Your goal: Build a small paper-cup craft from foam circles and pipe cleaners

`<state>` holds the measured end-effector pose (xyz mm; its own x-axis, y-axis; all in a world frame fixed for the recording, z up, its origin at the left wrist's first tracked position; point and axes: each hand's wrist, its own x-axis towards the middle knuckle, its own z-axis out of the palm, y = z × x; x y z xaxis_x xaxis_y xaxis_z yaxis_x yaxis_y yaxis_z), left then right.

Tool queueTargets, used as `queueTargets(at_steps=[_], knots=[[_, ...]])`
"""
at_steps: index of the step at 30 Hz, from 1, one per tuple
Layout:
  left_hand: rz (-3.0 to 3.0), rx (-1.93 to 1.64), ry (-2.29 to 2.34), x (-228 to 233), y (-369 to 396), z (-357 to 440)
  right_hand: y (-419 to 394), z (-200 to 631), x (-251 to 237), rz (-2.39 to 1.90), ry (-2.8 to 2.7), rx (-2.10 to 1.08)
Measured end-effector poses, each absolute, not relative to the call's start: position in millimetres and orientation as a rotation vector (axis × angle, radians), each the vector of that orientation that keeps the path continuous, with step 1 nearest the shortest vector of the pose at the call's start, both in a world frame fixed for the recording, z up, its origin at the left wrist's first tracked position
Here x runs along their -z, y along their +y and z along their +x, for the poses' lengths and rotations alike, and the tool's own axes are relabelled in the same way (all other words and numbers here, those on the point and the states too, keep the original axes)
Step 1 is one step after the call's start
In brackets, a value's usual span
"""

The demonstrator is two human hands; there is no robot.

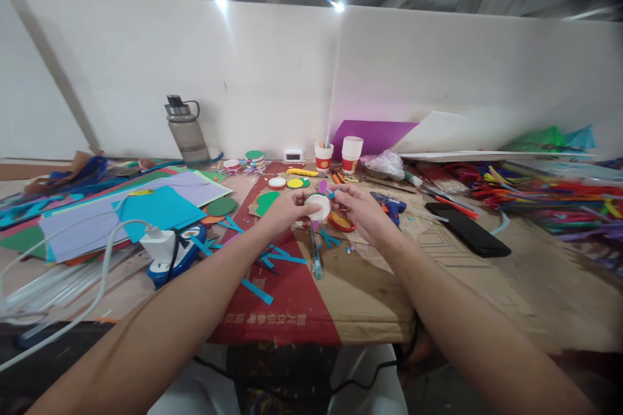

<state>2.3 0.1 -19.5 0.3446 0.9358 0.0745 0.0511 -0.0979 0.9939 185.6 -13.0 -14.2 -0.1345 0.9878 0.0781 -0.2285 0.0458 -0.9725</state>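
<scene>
Over the middle of the cardboard, my left hand point(288, 212) is closed on a small white round disc point(318, 208), thumb resting on its face. My right hand point(359, 209) is beside the disc's right edge, fingers pinched around a small blue paper piece point(332, 195). Purple paper bits point(323, 187) show just behind the disc. Below the hands lies a slim pen-like tool point(317, 259) with a blue end. Red-handled scissors point(342, 222) are partly hidden under my right hand. Cut blue paper strips point(285, 258) are scattered to the left.
Coloured paper sheets point(160, 213) and a blue power strip point(178, 259) with a white cable are on the left. A water bottle point(187, 133) and paper cups point(352, 154) stand at the back. On the right are a blue glue gun point(393, 209), a black phone point(470, 230) and colourful strips point(540, 198).
</scene>
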Motion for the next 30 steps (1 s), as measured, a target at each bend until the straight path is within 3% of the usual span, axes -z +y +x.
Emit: queueTargets(at_steps=[22,30], knots=[[1.472,-1.0,0.963,15.3,-0.2,3.5,-2.8,193.2,17.6,-1.064,-1.165,-1.042],[1.279,-1.276,0.936,16.5,7.6,-0.4,-19.9,197.5,16.7,-1.47,-2.124,-0.623]])
